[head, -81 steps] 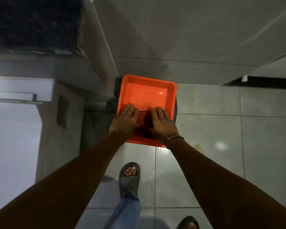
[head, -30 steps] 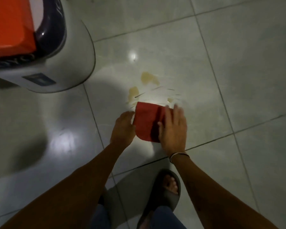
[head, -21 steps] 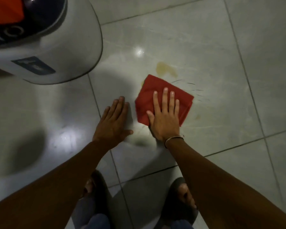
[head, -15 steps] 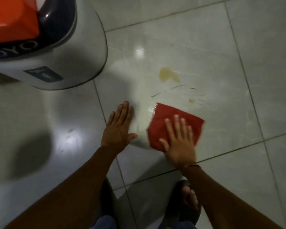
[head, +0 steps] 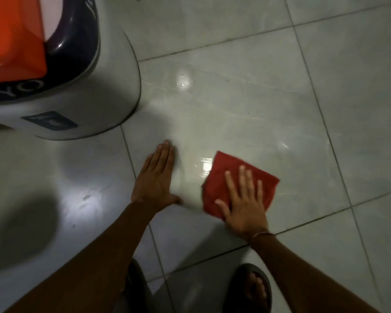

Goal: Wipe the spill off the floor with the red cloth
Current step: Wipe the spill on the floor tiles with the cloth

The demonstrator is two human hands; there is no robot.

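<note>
The red cloth (head: 220, 177) lies folded on the grey floor tile (head: 246, 105). My right hand (head: 244, 202) presses flat on it with the fingers spread. My left hand (head: 157, 177) rests palm down on the bare tile to the cloth's left and holds nothing. A wet, shiny smear (head: 204, 167) shows just off the cloth's upper left corner. A few small droplets (head: 184, 82) glint farther up the tile. I see no yellow patch of the spill on the floor.
A round white appliance with a dark blue rim (head: 81, 105) stands at the upper left, with an orange tub (head: 11, 37) on top. My sandalled foot (head: 251, 288) is at the bottom edge, just behind my right arm.
The cloth came out of the orange tub and down to the floor. My right hand slid it over the yellow patches and back toward me; those patches no longer show.
</note>
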